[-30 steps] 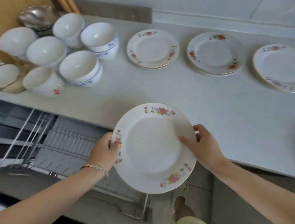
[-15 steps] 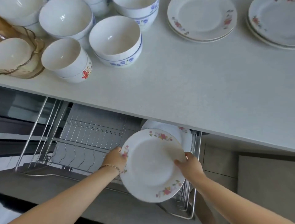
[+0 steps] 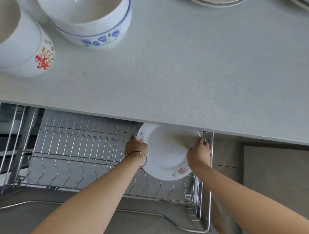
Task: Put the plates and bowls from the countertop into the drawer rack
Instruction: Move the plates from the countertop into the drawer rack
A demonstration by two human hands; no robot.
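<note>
A white plate point(image 3: 167, 150) with pink flowers on its rim stands tilted at the right end of the wire drawer rack point(image 3: 75, 150), its top edge under the countertop lip. My left hand point(image 3: 135, 147) grips its left rim; a bracelet circles that wrist. My right hand point(image 3: 199, 152) grips the right rim. The edge of another plate point(image 3: 199, 132) shows just behind it. On the countertop point(image 3: 184, 75) stand a white bowl with blue flowers point(image 3: 93, 21) and a white bowl with a red mark point(image 3: 23, 46).
The rack's slots to the left of the plate hold nothing. The drawer's steel frame point(image 3: 206, 183) runs down the right side, close to my right hand. Plate rims point(image 3: 217, 1) show at the top edge of the countertop.
The plate has gone down and back from above the drawer into the rack's right end, both hands still on it. The view has dropped closer to the countertop edge.
</note>
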